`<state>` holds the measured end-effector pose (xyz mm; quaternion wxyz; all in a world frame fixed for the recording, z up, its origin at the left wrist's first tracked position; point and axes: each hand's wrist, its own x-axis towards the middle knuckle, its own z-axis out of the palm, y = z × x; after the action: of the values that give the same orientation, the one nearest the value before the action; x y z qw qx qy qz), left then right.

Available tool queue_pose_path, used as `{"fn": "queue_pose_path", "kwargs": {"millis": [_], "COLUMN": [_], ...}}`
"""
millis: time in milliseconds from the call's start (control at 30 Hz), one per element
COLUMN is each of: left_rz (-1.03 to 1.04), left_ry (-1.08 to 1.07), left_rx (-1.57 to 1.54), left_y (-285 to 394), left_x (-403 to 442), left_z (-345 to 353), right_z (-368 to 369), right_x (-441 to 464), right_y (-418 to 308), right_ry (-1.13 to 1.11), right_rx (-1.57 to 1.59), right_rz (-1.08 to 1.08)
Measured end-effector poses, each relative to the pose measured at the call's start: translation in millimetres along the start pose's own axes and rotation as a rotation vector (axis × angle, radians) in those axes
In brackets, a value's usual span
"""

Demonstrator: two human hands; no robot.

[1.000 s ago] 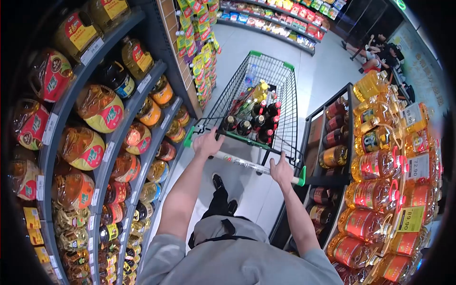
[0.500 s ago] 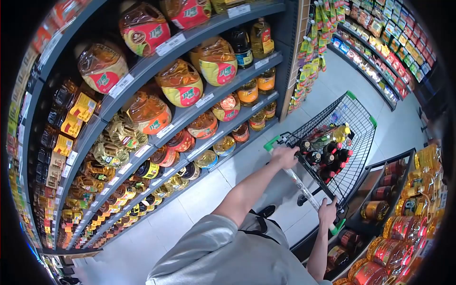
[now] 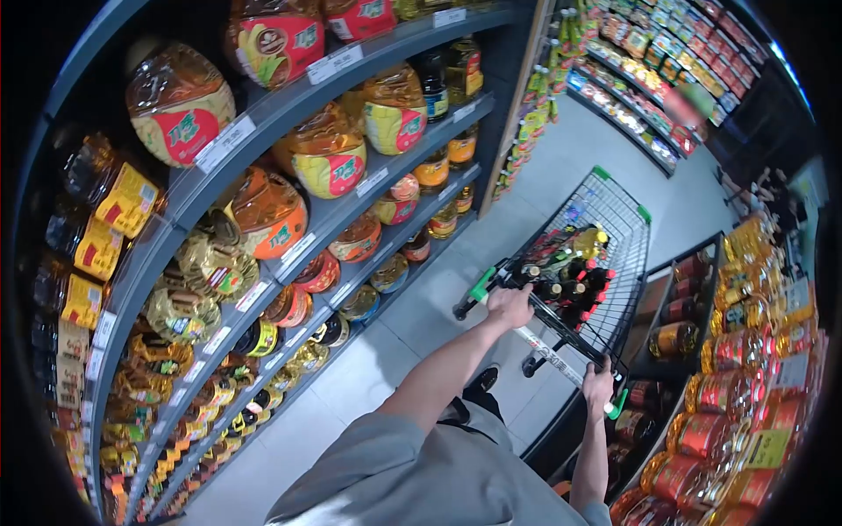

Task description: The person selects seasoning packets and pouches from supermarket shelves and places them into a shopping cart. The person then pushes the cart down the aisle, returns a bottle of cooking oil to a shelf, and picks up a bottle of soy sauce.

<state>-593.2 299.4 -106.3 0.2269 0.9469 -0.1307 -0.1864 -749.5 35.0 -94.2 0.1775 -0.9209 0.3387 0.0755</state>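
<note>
Both my hands are closed around the handle [image 3: 551, 353] of a wire shopping cart [image 3: 630, 235] with green corner pieces. My left hand [image 3: 510, 307] grips it near the green cap at the left end. Close to the right-hand cap, my right hand [image 3: 598, 386] holds the same bar. Inside the cart, toward the handle, several dark bottles [image 3: 574, 291] with red or dark caps are grouped together. A yellow-topped item [image 3: 596, 238] lies among clear packaging just beyond them.
Tall shelves [image 3: 289, 250] of cooking oil and sauce bottles line the left. On the right stands a display of red-labelled oil bottles [image 3: 715, 386], close to the cart's right side. Hanging packets [image 3: 535, 96] end the left shelf. Pale floor tiles [image 3: 456, 272] run between.
The view has shifted, and the cart appears farther left and slightly lower in it. More of the right-hand oil display shows. Both hands keep their hold on the handle.
</note>
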Motion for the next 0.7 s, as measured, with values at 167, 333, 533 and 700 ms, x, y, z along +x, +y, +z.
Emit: {"fn": "queue_pose_path", "kwargs": {"millis": [167, 333, 533, 700], "left_rz": [-0.022, -0.005, -0.015, -0.004], "left_ry": [-0.064, -0.013, -0.005, 0.031], "left_rx": [0.021, 0.049, 0.0, 0.105], "left_y": [-8, -21, -25, -40], "left_x": [-39, -72, -119, -145], "left_z": [2, 8, 0, 11], "right_z": [3, 11, 38, 30], "right_x": [-44, -80, -111, -153], "right_y": [3, 8, 38, 31], "right_ry": [-0.004, 0.002, 0.017, -0.054], "right_rx": [-0.001, -0.037, -0.031, 0.029], "right_rz": [0.038, 0.071, 0.088, 0.088]}}
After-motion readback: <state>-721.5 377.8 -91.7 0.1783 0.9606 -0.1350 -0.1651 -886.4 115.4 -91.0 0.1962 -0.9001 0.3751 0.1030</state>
